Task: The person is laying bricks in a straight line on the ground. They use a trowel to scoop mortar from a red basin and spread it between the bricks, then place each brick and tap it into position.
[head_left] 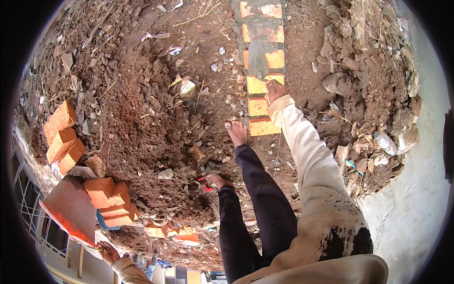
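6 orange rectangular clay bricks (257, 86) are lying in a row at far centre, with grey mortar (261, 20) showing between the farther ones. A grey, pointed metal trowel (257, 60) is being gripped in the right hand (275, 90) above the row; whether the blade is being pressed against a brick cannot be told. At near left, the rim of a broad red-and-grey pan (73, 208) is being touched by the left hand (109, 254), but whether it is being grasped cannot be told. Misalignment is being risked on 2 sides: the thin pale string (278, 154) could be pushed by the right wrist, and the nearest brick could be nudged by the bare right foot (237, 133) just beside it. Spilling is also being risked if the pan is being supported only at its edge.
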Tool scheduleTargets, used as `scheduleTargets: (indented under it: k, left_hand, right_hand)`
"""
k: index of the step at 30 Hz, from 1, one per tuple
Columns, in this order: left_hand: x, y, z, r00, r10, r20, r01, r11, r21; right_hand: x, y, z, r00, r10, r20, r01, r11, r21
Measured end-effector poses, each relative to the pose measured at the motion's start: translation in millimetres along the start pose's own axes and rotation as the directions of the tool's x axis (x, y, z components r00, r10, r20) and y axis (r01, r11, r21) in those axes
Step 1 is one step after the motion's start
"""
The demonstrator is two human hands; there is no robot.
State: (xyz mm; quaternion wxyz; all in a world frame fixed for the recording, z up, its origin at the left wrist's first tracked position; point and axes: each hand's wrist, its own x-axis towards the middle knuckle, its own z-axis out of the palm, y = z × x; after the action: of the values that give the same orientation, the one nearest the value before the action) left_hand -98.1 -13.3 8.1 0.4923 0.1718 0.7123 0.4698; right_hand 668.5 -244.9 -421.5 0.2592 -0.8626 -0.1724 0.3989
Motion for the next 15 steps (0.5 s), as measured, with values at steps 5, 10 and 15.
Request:
scheduleTargets:
  k: [5,10,15]
  left_hand:
    - [-4,3,1,0.998,-0.008,-0.06,0.006,1.0,-0.025]
    - [0,-2,0,0.999,0.009,-0.041,-0.01,1.0,-0.016]
    - [7,-5,-8,0.987,0.004,0.159,-0.004,1.0,-0.001]
  right_hand:
    - [-3,5,-50,0.988,-0.113,0.108,0.155,0.792,-0.591]
    - [17,41,-97,0.997,0.047,-0.06,-0.074,0.769,-0.635]
    - [6,71,-75,0.998,0.061,-0.032,-0.068,0.959,-0.276]
